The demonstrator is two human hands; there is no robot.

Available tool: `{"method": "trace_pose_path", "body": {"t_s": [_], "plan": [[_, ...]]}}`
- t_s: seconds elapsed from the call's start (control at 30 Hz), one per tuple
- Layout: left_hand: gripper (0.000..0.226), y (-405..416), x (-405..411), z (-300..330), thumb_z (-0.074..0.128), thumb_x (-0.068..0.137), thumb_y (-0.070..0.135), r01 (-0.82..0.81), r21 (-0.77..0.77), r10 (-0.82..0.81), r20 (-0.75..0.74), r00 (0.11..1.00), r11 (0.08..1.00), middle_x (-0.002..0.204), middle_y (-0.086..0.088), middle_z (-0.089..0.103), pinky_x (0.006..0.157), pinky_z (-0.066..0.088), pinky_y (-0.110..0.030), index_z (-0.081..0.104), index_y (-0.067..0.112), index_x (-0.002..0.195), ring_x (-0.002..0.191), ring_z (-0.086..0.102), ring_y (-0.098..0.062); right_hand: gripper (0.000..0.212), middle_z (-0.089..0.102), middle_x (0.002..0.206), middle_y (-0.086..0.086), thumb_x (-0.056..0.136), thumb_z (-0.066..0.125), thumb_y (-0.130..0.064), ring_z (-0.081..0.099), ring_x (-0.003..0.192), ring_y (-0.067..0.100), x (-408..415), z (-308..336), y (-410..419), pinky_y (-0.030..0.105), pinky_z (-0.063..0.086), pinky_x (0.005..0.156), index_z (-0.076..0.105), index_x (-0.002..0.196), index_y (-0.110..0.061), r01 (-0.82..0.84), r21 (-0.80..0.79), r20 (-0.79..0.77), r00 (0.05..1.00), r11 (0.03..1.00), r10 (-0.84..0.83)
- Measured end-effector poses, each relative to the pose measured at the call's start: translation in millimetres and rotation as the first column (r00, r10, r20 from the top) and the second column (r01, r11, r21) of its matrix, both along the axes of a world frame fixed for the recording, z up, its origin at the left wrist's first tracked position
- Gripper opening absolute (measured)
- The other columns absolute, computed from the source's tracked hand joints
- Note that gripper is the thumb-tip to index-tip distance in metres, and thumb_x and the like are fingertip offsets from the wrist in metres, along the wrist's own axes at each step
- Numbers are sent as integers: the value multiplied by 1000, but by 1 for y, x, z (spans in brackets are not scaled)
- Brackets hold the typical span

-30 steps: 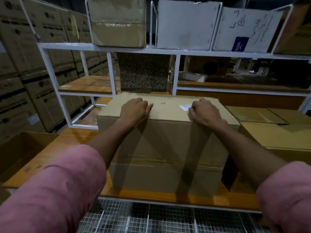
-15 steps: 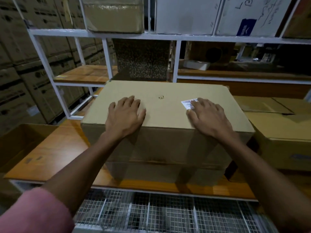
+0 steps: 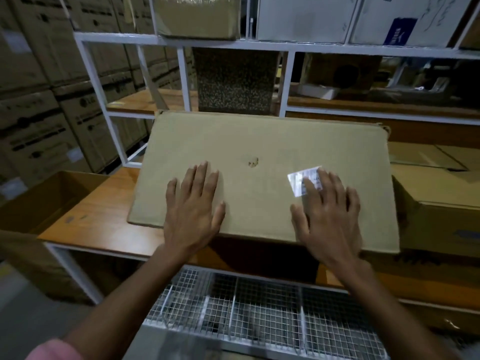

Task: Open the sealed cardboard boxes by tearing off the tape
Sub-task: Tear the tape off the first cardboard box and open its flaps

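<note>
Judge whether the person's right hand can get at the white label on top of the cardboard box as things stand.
Probably yes: the right hand lies flat on the cardboard box, its fingertips already overlapping the white label; nothing lies between.

This is a warehouse or stockroom. Printed cartons (image 3: 39, 120) stand stacked high along the left wall, white metal shelving (image 3: 181, 40) holds more boxes (image 3: 304, 19), and a wooden counter (image 3: 104, 216) sits above wire mesh bins (image 3: 259, 315).
</note>
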State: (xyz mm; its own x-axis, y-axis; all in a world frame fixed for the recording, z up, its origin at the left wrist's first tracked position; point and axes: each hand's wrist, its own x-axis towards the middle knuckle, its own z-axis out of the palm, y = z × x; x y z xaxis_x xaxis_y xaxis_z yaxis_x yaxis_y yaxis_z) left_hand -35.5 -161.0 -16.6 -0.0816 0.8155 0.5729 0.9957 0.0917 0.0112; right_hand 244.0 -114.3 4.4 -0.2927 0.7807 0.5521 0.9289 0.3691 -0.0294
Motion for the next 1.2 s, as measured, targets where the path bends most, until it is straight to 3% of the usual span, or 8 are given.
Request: {"method": "trace_pose_path", "body": {"t_s": [0.1,0.23,0.47,0.77,0.9,1.0,1.1,1.2], "plan": [[78,-4,-2,-49,34,96,53,12,-101,-11,5,1000,995,169,-11,5,117,17,-63,17,14,161,155,7,-33,66,22,162,18,88,55,-48,18,150,40,-2,-50,-12,60,14,117,45,146,-17,-34,-43,-15,999,998,34],[77,-1,-4,-86,40,91,57,7,-251,12,72,997,968,162,-15,20,110,27,-62,29,16,155,146,24,-40,74,35,150,19,78,75,-40,33,136,42,0,-96,-12,58,33,103,48,142,-16,-28,-193,6,1000,981,29],[65,30,3,-89,36,94,56,28,-237,-18,46,999,971,146,-13,36,102,33,-56,35,19,147,128,39,-36,65,43,132,11,86,65,-46,42,121,32,-17,-122,4,56,38,101,44,143,-22,-32,-274,-7,999,961,31],[44,78,-4,-71,34,99,55,20,-177,-38,-98,994,984,109,-7,54,74,36,-42,60,22,111,94,48,-30,36,58,92,2,96,40,-49,47,90,23,-35,-112,53,40,31,80,63,95,-21,33,-90,-113,993,995,-43],[47,105,-6,-61,31,101,52,30,-180,-40,-51,998,983,99,-8,58,71,36,-41,62,18,101,88,53,-30,44,61,70,2,101,38,-40,53,68,21,-43,-88,83,42,45,72,64,78,-15,-28,-61,-174,985,998,17],[44,126,-11,-58,28,101,53,35,-202,-25,52,998,979,100,-6,58,77,39,-43,58,21,105,92,51,-28,34,65,100,7,100,44,-40,58,95,26,-57,-69,117,44,46,84,67,102,-16,-43,-199,-110,994,979,21],[44,138,-26,-64,27,100,59,50,-224,-20,133,991,973,108,-4,50,86,42,-47,53,24,108,99,45,-25,47,45,145,8,100,37,-52,39,134,28,-74,-69,142,51,30,108,51,135,-25,-30,-423,18,999,905,42],[45,152,-44,-66,30,98,61,15,-250,29,172,985,968,113,-4,49,89,42,-47,53,24,110,102,44,-25,56,29,158,10,98,20,-58,23,145,30,-94,-74,150,55,20,115,36,144,-29,-34,-474,108,990,880,96]]}}
